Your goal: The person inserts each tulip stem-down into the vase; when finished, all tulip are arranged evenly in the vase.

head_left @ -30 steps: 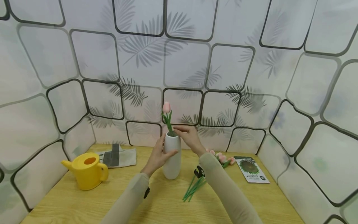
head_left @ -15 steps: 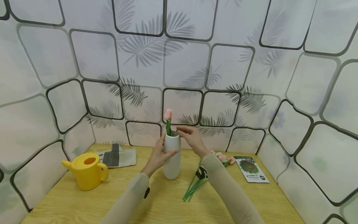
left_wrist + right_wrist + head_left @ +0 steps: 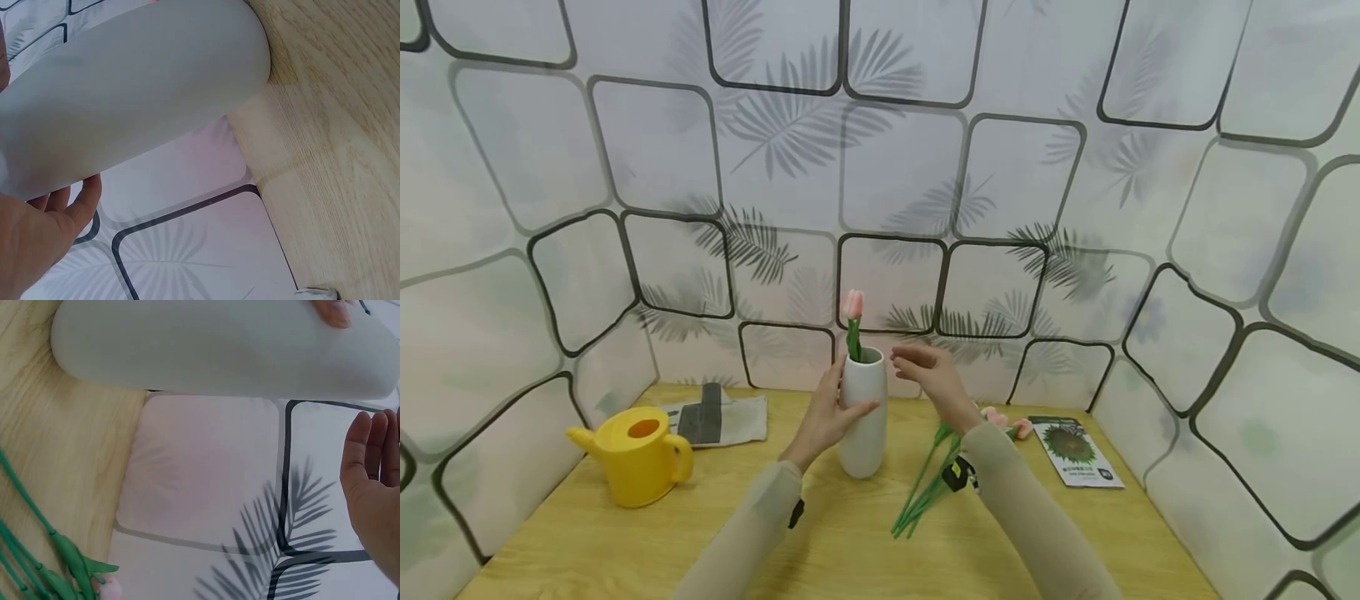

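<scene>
A tall white vase (image 3: 863, 425) stands upright on the wooden table, holding one pink artificial tulip (image 3: 853, 305) that leans at the left side of its mouth. My left hand (image 3: 822, 423) grips the vase from the left, thumb across the front; in the left wrist view its fingers (image 3: 87, 200) curl behind the vase wall. Just right of the rim, my right hand (image 3: 934, 379) hovers with loosely bent fingers and nothing between them. The right wrist view shows those fingers (image 3: 357, 447) a little apart from the vase. More pink tulips with green stems (image 3: 917, 500) lie below my right forearm.
A yellow watering can (image 3: 638, 462) stands at the left, in front of a folded grey and white cloth item (image 3: 737, 421). At the right lies a seed packet (image 3: 1078, 454) with a sunflower picture. Patterned fabric walls (image 3: 895, 183) enclose the table at back and sides.
The tulip has dropped lower into the vase and tipped left as my right hand let go of it. My right hand has moved away to the right; the left stays on the vase.
</scene>
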Available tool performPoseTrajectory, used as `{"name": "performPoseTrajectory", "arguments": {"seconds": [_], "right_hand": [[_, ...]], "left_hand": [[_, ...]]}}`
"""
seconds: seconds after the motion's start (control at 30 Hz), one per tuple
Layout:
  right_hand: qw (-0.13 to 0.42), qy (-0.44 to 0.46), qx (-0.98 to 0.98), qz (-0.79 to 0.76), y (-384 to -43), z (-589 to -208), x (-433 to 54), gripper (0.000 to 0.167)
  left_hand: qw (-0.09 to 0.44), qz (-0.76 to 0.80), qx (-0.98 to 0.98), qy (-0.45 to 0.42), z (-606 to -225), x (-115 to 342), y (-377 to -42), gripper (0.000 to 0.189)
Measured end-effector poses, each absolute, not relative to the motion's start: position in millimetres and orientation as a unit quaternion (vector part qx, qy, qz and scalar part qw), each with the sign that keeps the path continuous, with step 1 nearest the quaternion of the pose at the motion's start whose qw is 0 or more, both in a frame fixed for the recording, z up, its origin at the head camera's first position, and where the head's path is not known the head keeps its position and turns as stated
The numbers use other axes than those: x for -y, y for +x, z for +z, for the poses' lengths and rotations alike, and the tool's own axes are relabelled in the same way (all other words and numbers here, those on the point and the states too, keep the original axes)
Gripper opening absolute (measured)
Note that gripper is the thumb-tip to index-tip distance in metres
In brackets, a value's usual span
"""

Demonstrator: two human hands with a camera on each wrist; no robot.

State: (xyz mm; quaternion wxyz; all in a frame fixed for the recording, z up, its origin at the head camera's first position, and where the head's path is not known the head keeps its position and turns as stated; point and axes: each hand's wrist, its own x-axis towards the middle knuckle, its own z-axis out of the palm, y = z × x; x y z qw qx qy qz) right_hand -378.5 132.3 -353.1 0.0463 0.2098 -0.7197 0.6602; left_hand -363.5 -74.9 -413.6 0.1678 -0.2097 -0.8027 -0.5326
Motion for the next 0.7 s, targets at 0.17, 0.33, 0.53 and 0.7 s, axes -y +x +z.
{"name": "performPoseTrajectory", "arguments": {"seconds": [0.17,0.33,0.53,0.7], "right_hand": [[0.033,0.197,0.725,0.659,-375,-366,-148,0.036],[0.019,0.196,0.724,0.660,-370,-381,-166,0.034],[-0.001,0.189,0.741,0.644,-365,-396,-186,0.035],[-0.008,0.185,0.758,0.625,-363,-407,-201,0.040]], "left_hand": [[0.161,-0.544,0.792,-0.225,-412,75,-365,0.094],[0.162,-0.540,0.796,-0.219,-413,73,-363,0.093],[0.163,-0.536,0.801,-0.210,-412,72,-362,0.094],[0.167,-0.538,0.799,-0.211,-412,74,-363,0.095]]}}
